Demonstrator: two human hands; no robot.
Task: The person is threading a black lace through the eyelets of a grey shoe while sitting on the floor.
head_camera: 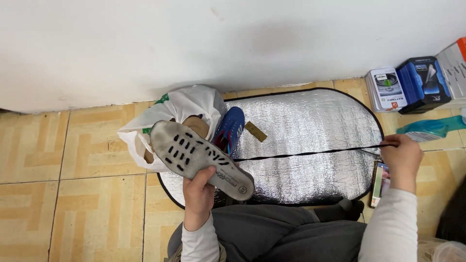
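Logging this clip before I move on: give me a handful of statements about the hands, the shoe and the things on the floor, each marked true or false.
1. The left hand grips a grey shoe turned sole-up. True.
2. The right hand pulls a white lace. False: the thin black lace is stretched taut from shoe to hand.
3. A blue sneaker lies beside a white plastic bag. True.
4. The silver reflective mat hangs on the wall. False: it lies flat on the tiled floor.
5. Boxes stand by the wall at the right. True.
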